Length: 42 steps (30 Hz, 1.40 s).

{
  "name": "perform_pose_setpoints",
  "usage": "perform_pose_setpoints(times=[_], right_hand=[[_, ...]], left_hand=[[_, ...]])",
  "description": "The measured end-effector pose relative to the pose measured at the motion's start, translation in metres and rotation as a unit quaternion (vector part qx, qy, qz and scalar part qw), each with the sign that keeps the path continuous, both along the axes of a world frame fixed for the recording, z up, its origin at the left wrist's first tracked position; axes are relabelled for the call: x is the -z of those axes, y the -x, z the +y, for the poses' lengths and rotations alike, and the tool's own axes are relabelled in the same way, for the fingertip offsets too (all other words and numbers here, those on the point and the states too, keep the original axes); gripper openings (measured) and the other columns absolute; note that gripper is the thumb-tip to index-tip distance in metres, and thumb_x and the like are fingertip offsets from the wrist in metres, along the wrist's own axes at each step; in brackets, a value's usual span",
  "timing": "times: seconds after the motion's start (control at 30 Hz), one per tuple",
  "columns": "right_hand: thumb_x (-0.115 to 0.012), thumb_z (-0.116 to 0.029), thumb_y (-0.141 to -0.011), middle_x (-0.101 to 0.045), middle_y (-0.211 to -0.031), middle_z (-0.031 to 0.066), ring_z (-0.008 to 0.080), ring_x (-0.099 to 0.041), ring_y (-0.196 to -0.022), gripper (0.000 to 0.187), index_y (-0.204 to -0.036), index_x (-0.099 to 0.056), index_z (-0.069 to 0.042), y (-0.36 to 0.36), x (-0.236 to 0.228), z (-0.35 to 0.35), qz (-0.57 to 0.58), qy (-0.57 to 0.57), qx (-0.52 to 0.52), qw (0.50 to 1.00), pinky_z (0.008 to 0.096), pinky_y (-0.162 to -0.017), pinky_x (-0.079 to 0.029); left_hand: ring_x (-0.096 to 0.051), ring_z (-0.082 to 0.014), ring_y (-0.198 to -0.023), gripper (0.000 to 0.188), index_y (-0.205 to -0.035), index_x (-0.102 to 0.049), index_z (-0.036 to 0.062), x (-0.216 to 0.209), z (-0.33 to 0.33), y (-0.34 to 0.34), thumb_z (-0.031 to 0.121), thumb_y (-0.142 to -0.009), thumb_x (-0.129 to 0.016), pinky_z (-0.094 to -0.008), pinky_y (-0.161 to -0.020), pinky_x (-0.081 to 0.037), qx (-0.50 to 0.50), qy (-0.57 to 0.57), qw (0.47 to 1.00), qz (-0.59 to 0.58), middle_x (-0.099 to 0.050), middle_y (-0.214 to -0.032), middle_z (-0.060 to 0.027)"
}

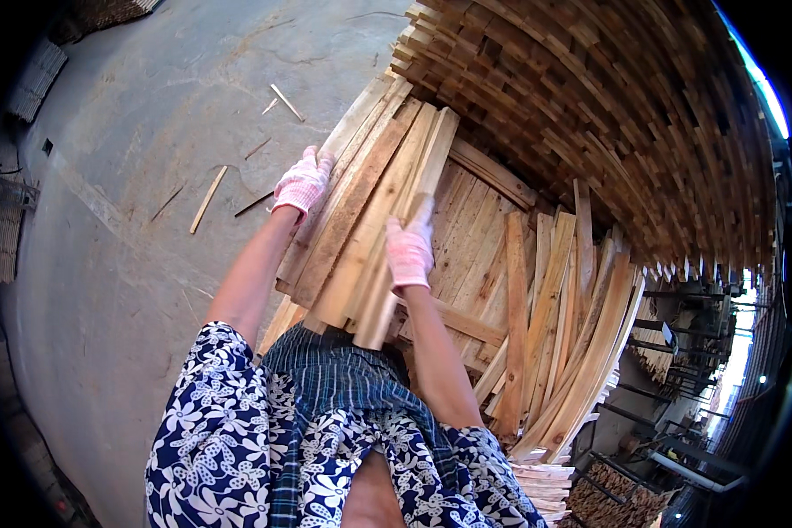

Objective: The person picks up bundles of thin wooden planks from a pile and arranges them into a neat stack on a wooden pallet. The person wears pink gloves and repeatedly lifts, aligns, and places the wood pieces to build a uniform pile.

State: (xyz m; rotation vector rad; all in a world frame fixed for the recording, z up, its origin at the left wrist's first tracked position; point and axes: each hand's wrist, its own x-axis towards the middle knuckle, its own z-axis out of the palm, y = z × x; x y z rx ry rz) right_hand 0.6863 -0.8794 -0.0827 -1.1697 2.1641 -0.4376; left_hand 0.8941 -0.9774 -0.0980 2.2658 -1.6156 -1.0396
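Note:
A layer of long wooden boards lies side by side in front of me, some with rough brown faces and some pale. My left hand, in a pink-and-white knit glove, is closed against the outer left edge of these boards. In a matching glove, my right hand grips the right side of a pale wooden board at the layer's right edge. Motion smears this board and the near board ends. My right thumb is partly hidden.
A tall stack of wooden boards rises at the far right. Right of my hands, loose boards lean and lie over a flat layer of planks. Thin wood scraps are scattered on the concrete floor at left.

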Motion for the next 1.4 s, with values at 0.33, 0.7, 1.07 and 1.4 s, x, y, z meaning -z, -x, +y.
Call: perform_pose_setpoints(times=[0.33,0.7,1.07,1.4], right_hand=[[-0.064,-0.038,-0.093,-0.051,-0.137,0.0365,0.0508,-0.055,-0.123,0.084,-0.161,-0.022,-0.013,0.043,0.0,0.029,0.004,0.144,0.012,0.99,0.0507,-0.105,-0.045],[-0.07,-0.062,-0.086,-0.035,-0.143,0.0396,0.0538,-0.053,-0.122,0.105,-0.161,-0.018,-0.011,0.016,0.021,0.007,0.041,0.082,-0.002,0.996,0.0498,-0.104,-0.047],[-0.072,-0.056,-0.086,-0.038,-0.145,0.0315,0.0492,-0.05,-0.13,0.09,-0.153,-0.037,-0.007,0.05,-0.002,-0.01,0.012,0.022,-0.114,0.993,0.0455,-0.11,-0.043],[-0.064,-0.027,-0.099,-0.066,-0.079,0.0107,0.0208,-0.058,-0.056,0.02,-0.104,-0.059,-0.009,0.182,0.024,-0.17,-0.514,0.231,0.28,0.777,0.032,-0.043,-0.041]], left_hand=[[-0.054,-0.0416,-0.133,0.08,-0.157,-0.032,0.0092,0.004,0.013,0.002,0.061,-0.098,-0.048,-0.0475,-0.111,-0.042,0.007,0.09,0.996,-0.006,-0.055,-0.144,-0.0259],[-0.053,-0.0392,-0.135,0.101,-0.155,-0.03,0.0036,-0.019,0.016,0.015,0.062,-0.083,-0.068,-0.0438,-0.11,-0.045,0.062,0.041,0.997,0.009,-0.047,-0.151,-0.0255],[-0.036,-0.0374,-0.147,0.103,-0.159,-0.026,0.005,-0.014,0.018,0.013,0.062,-0.085,-0.068,-0.0485,-0.12,-0.03,0.057,0.072,0.993,-0.07,-0.038,-0.159,-0.023],[-0.027,-0.0446,-0.149,0.08,-0.149,-0.04,0.0073,-0.008,0.034,0.165,0.055,-0.089,-0.062,-0.0638,-0.12,-0.013,0.326,0.288,0.899,-0.059,-0.037,-0.155,-0.0265]])
